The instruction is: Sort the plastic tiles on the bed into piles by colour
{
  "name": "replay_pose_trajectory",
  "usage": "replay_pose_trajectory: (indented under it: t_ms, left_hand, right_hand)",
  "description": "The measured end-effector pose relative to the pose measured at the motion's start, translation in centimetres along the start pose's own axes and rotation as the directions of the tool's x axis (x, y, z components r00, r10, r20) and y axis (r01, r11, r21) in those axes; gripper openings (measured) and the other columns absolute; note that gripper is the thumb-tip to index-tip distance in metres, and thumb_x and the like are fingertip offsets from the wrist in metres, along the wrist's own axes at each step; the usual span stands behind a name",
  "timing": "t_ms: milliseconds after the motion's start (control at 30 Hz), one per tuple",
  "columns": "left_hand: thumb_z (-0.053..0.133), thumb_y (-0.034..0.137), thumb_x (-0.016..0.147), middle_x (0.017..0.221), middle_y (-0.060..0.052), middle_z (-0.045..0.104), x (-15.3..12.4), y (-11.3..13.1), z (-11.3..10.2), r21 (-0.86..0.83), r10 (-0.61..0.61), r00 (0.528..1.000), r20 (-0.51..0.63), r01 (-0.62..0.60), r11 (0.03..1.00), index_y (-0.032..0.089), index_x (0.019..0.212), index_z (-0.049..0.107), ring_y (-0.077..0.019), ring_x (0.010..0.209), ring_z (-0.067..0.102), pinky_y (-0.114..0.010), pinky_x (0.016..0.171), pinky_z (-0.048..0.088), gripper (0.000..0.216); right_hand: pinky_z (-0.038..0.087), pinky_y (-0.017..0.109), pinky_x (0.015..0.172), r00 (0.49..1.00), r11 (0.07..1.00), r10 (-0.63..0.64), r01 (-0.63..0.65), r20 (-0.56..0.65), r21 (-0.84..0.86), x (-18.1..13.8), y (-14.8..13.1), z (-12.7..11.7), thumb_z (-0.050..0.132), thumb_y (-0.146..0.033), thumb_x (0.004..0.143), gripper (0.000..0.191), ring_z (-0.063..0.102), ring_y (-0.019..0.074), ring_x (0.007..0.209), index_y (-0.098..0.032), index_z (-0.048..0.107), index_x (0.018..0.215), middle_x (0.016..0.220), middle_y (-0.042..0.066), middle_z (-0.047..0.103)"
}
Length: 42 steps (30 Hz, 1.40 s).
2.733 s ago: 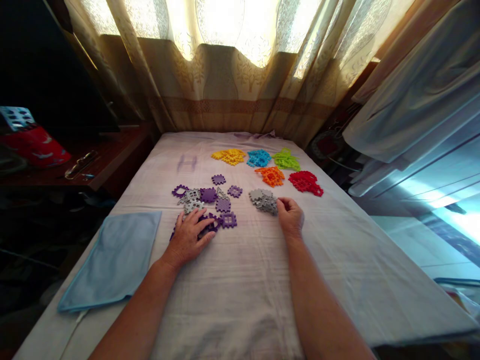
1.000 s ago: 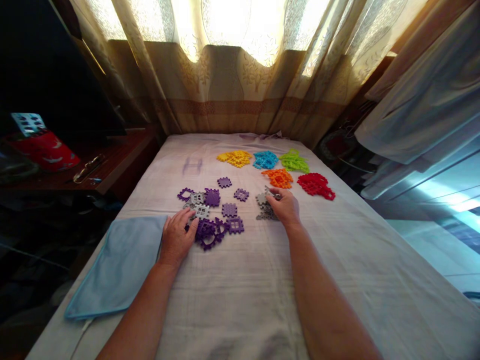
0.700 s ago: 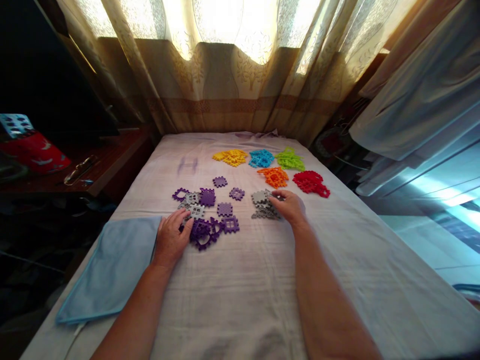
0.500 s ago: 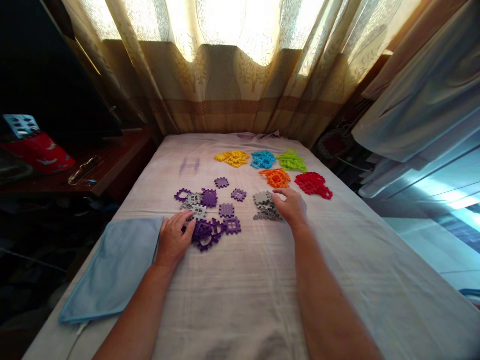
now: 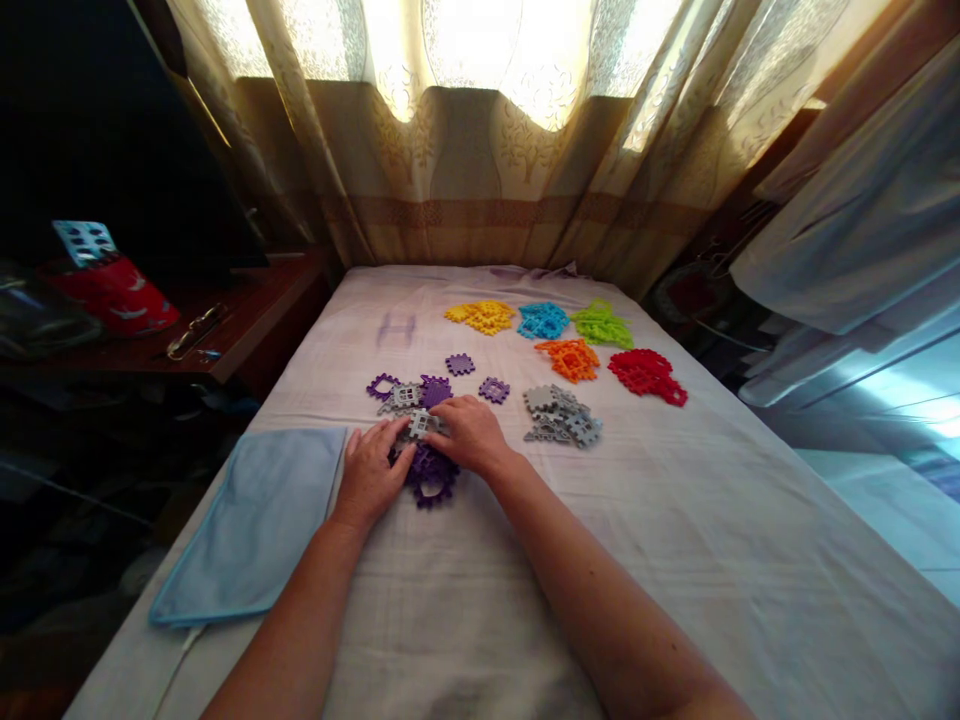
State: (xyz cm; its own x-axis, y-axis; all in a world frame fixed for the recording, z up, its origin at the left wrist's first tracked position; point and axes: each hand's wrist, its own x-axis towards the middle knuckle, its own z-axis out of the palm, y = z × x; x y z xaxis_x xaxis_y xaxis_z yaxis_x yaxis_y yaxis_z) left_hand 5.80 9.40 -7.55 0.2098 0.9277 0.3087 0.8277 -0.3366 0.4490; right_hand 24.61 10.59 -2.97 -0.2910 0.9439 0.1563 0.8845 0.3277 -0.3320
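Observation:
My left hand [image 5: 375, 472] rests at the left edge of the mixed pile, thumb apart from the fingers, fingertips beside a grey interlocking tile [image 5: 420, 425]. From the right, my right hand [image 5: 471, 432] reaches over the pile, thumb and fingers closed on that tile's right side. Beneath and in front of the hands are dark purple interlocking tiles [image 5: 433, 485], partly hidden. Behind them lie a purple tile [image 5: 436, 391] and another grey tile [image 5: 406, 395]. Two purple tiles lie singly farther back, one solid [image 5: 460, 364] and one with an opening [image 5: 494, 389].
A grey pile [image 5: 562, 415] lies right of my right hand. Beyond are yellow [image 5: 481, 317], blue [image 5: 544, 321], green [image 5: 602, 323], orange [image 5: 570, 360] and red [image 5: 648, 376] piles. A light blue cloth pad [image 5: 255, 525] with a cord lies left on the sheet-covered surface [image 5: 480, 610].
My right hand has moved left from the grey pile to the grey tile beside my left hand. More of the grey pile shows. The view has shifted slightly left.

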Motion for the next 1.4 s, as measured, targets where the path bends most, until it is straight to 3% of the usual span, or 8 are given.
replay_pose_trajectory:
  t_ms: [167,467,667,833,1000,1133,1400]
  left_hand:
    - [0.056,0.032,0.088,0.135,-0.009,0.063,-0.2,0.2,0.3,0.042,0.004,1.0,0.031,-0.005,0.999,0.025,0.132,0.058,-0.0287,0.131,0.052,-0.055,0.115,0.031,0.045]
    - [0.055,0.035,0.09,0.141,-0.011,0.058,-0.2,-0.2,0.3,0.045,0.034,0.999,0.027,-0.035,0.998,0.024,0.136,0.053,-0.0276,0.133,0.051,-0.053,0.116,0.031,0.048]
    - [0.057,0.04,0.087,0.148,-0.012,0.051,-0.2,-0.9,0.9,0.102,0.001,1.0,-0.01,0.0,0.995,0.023,0.137,0.053,-0.0311,0.139,0.044,-0.054,0.116,0.031,0.053]
    - [0.055,0.038,0.089,0.145,-0.012,0.055,-0.3,-0.8,1.1,0.132,-0.012,1.0,0.002,0.011,0.991,0.023,0.137,0.053,-0.0316,0.139,0.044,-0.055,0.116,0.03,0.05]
    - [0.055,0.039,0.089,0.143,-0.01,0.056,-0.3,-0.9,1.0,0.132,0.013,1.0,-0.016,-0.01,0.991,0.024,0.134,0.055,-0.0309,0.137,0.045,-0.054,0.116,0.03,0.048]
    - [0.055,0.04,0.089,0.141,-0.011,0.058,-0.3,-0.9,0.9,0.133,0.018,1.0,-0.015,-0.016,0.991,0.023,0.132,0.057,-0.0313,0.136,0.047,-0.055,0.115,0.031,0.046]
    - [0.056,0.038,0.086,0.127,-0.007,0.068,0.2,-0.8,0.4,0.048,0.031,0.998,-0.058,-0.028,0.998,0.025,0.122,0.062,-0.0281,0.123,0.058,-0.049,0.111,0.039,0.038]
  right_hand:
    - [0.043,0.033,0.092,0.999,0.999,-0.001,0.004,0.045,-0.052,0.2,-0.3,-0.4,0.065,-0.045,0.085,0.035,0.06,0.0236,0.106,-0.02,0.071,0.109,0.112,0.01,0.07]
    - [0.045,0.037,0.089,0.981,0.979,0.186,-0.181,0.049,-0.094,0.6,-1.8,-0.5,0.064,-0.046,0.079,0.039,0.059,0.0271,0.108,-0.022,0.071,0.109,0.117,0.012,0.065]
    - [0.045,0.042,0.091,0.947,0.948,0.293,-0.272,0.128,-0.164,1.7,-3.4,-1.3,0.065,-0.043,0.078,0.043,0.061,0.0307,0.111,-0.018,0.069,0.113,0.114,0.016,0.069]
    - [0.045,0.042,0.091,0.961,0.963,0.244,-0.225,0.127,-0.148,1.9,-3.0,-1.0,0.066,-0.044,0.078,0.044,0.061,0.0303,0.111,-0.018,0.068,0.114,0.116,0.016,0.068]
    - [0.042,0.039,0.095,0.987,0.987,0.154,-0.155,-0.042,-0.031,1.2,-1.1,-0.4,0.063,-0.046,0.082,0.045,0.058,0.026,0.111,-0.022,0.064,0.121,0.12,0.011,0.065]
    - [0.041,0.039,0.096,0.96,0.977,0.211,-0.204,-0.184,0.053,-0.2,1.7,-1.6,0.064,-0.042,0.082,0.051,0.057,0.0266,0.112,-0.019,0.059,0.127,0.12,0.012,0.064]
    - [0.041,0.039,0.088,0.769,0.854,0.478,-0.521,-0.424,0.018,-7.9,11.5,-3.8,0.066,-0.041,0.078,0.042,0.058,0.0291,0.103,-0.016,0.062,0.112,0.109,0.013,0.066]
